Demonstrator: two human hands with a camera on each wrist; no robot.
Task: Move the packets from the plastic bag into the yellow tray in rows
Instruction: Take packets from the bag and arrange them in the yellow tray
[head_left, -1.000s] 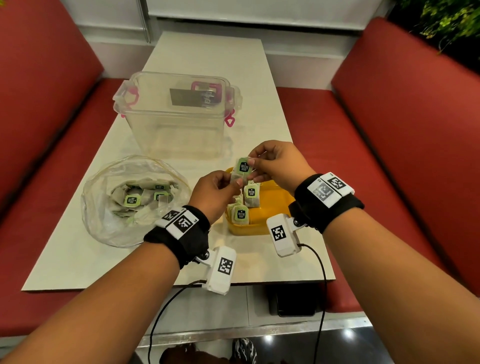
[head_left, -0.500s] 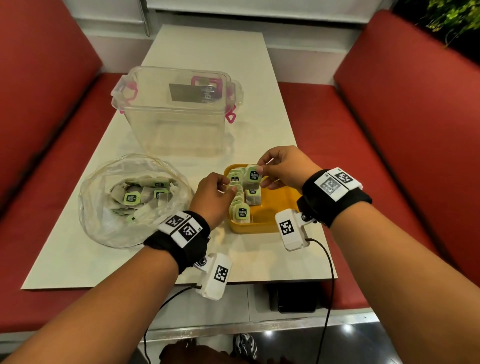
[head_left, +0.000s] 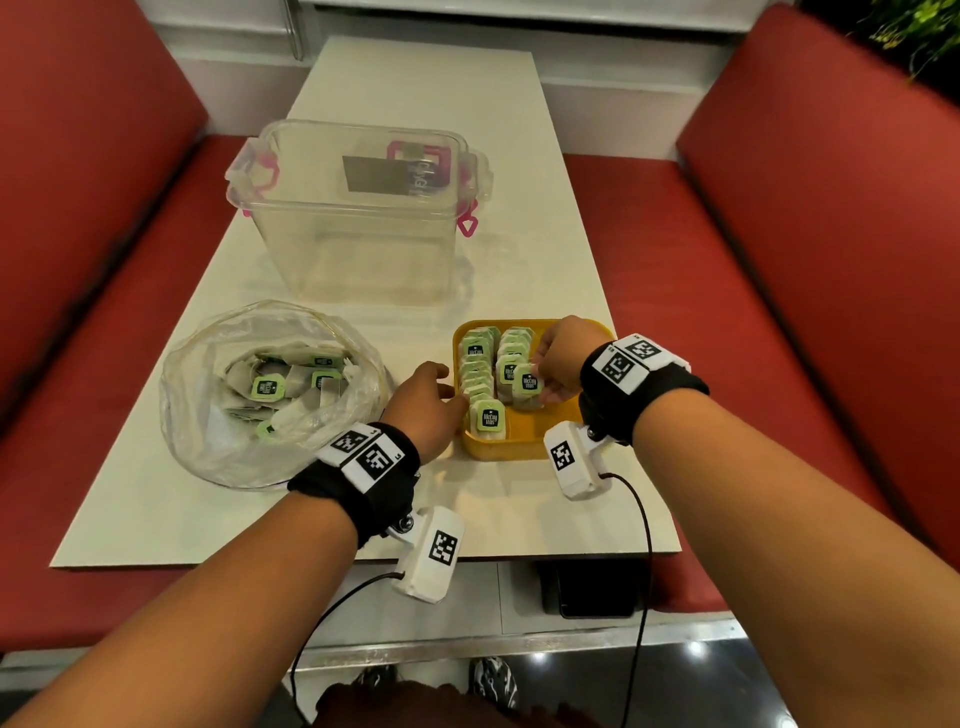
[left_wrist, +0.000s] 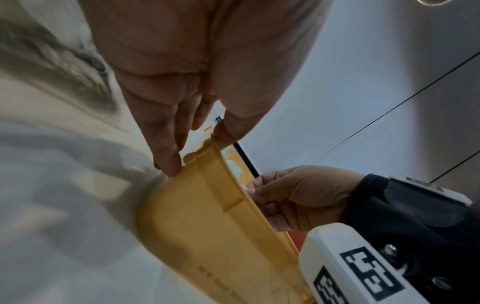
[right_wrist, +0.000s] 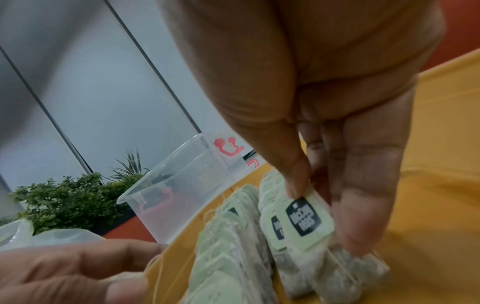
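Right hand (head_left: 558, 364) pinches packet (right_wrist: 305, 224) between thumb and fingers, at near end of second row inside yellow tray (head_left: 524, 441); left hand (head_left: 423, 402), fingers relaxed, touches tray's left rim.

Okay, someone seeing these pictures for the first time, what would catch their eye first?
Probably the yellow tray at the table's near edge, with green-tagged tea bags standing in two rows. The right hand pinches a tea bag at the front of the right row while the left hand touches the tray's left rim. Left of it, the plastic bag holds more tea bags; behind stands an empty clear container.
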